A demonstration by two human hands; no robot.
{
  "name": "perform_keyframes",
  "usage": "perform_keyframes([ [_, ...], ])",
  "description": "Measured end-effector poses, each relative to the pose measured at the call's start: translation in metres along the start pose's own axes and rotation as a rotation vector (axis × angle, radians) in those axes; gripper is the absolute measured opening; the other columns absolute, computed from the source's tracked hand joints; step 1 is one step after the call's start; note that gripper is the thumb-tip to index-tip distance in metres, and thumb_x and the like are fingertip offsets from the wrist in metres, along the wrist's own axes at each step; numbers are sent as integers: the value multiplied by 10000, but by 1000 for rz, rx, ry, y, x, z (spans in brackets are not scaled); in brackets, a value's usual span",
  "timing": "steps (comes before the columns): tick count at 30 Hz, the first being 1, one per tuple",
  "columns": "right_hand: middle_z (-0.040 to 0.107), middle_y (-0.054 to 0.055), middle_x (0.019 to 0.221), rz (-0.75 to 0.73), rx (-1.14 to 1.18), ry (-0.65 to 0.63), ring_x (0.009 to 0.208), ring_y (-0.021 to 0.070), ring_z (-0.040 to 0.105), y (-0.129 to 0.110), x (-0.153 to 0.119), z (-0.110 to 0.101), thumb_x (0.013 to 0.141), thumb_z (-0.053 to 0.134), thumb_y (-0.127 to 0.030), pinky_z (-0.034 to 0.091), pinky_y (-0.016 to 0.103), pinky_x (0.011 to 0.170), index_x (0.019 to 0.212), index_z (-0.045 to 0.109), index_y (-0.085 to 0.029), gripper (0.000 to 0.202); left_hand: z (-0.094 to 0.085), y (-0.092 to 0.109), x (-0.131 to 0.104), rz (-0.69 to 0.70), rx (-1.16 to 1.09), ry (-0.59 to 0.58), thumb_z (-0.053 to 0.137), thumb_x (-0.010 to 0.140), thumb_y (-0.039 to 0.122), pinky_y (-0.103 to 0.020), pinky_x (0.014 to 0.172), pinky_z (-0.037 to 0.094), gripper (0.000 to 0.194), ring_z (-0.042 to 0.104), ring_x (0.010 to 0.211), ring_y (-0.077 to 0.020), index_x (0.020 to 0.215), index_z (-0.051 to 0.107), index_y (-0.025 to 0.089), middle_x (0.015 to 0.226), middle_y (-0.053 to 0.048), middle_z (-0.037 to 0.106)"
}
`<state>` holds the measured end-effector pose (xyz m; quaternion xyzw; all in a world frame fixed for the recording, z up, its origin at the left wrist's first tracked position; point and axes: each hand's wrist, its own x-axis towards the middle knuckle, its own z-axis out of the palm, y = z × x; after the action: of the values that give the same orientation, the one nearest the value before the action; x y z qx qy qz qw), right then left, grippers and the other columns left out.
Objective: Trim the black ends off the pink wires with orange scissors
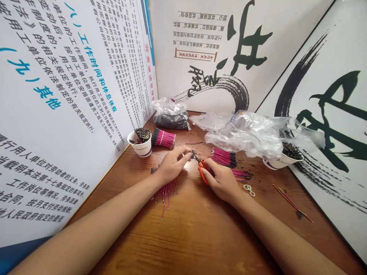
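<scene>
My right hand is closed around the red handles of small scissors, whose dark blades point up and left toward my left fingertips. My left hand is pinched just left of the blades; what it holds is too small to make out. Loose magenta wires with dark ends lie under and beside my left wrist. Behind my right hand is a bundle of magenta wires with black ends, and more loose wires lie to its right.
A paper cup of black pieces and a tied wire bundle stand back left. Plastic bags lie behind. A large clear bag touches another cup at the right. Printed panels enclose the wooden table.
</scene>
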<state>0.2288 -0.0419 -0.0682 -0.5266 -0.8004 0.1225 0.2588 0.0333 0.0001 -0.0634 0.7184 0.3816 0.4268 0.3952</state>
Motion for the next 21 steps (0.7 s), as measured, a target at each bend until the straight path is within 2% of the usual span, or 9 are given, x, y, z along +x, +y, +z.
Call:
perform_keyframes([
  [8, 605, -14, 672, 11, 36, 41, 560, 144, 520, -2, -1, 0, 939, 468, -391, 340, 251, 561, 862, 529, -219, 198, 0, 0, 0, 16, 24, 18, 485, 926, 306, -231, 614, 406, 198, 503, 672, -114, 813, 565, 164, 739, -1, 569],
  [21, 574, -20, 678, 6, 30, 18, 583, 143, 509, -2, -1, -1, 952, 457, -398, 333, 252, 580, 864, 525, -217, 212, 0, 1, 2, 53, 64, 25, 483, 929, 273, -249, 689, 413, 170, 542, 770, -134, 846, 577, 160, 833, -22, 613],
])
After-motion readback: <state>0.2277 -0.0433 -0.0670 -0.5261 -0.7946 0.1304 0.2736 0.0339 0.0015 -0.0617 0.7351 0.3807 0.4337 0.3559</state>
